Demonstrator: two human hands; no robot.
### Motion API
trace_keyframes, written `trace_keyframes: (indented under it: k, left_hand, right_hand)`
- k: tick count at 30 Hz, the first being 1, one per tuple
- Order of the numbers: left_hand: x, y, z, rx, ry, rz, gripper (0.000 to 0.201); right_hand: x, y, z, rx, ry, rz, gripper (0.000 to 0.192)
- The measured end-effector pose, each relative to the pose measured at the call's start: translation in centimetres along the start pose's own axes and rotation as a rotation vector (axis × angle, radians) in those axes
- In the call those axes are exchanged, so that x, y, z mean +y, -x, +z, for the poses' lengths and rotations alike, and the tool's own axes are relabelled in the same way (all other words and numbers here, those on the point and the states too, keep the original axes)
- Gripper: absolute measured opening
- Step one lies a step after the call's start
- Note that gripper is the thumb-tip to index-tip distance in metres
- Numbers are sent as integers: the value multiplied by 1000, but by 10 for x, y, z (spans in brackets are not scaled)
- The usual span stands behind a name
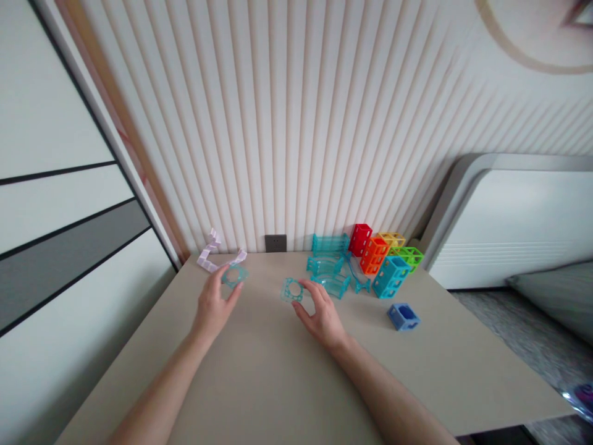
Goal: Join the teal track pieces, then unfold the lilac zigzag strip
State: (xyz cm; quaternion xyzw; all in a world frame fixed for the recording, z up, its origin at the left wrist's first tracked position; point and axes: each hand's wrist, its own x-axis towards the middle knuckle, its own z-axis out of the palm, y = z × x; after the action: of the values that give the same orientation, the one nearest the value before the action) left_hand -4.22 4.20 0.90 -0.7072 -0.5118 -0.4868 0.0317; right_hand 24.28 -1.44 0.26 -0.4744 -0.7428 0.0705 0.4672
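My left hand (217,301) grips a clear teal plastic piece with a round hole (235,275) between thumb and fingers, above the table's left side. A flat, square, clear teal piece with a round hole (293,290) is pinched at its right edge by my right hand (322,312). The two pieces are apart. Beyond the left hand lies a bent chain of pale purple blocks (208,264). Just past the right hand are several curved clear teal track pieces (327,266), partly hidden by its fingers.
Open-sided block cubes stand at the right back: red (360,240), orange (374,256), yellow (391,240), green (408,255) and blue (391,277). A single blue cube (404,316) sits nearer. The table (264,383) meets a ribbed wall with a dark socket (276,243).
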Motion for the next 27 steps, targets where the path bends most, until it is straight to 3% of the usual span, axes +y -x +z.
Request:
trace_keyframes:
  k: [5,10,13,18,27]
  left_hand:
    - [36,31,39,-312,332,15,40]
    - [40,47,43,-584,523,-16,85]
    - [37,49,38,-638,592,-40,96]
    - [37,48,34,-684,618,-77,92]
    - [39,44,31,-736,396,-45,79]
  right_hand:
    - [6,2,1,-6,-35,36,50]
    - [4,3,-3,-149,-105,-36,52]
    - [-1,3,-5,-253,-142,-91,55]
    - [-5,0,-7,-357,-162,-149,51]
    - [-2,0,-6,-410,-143,-142,46]
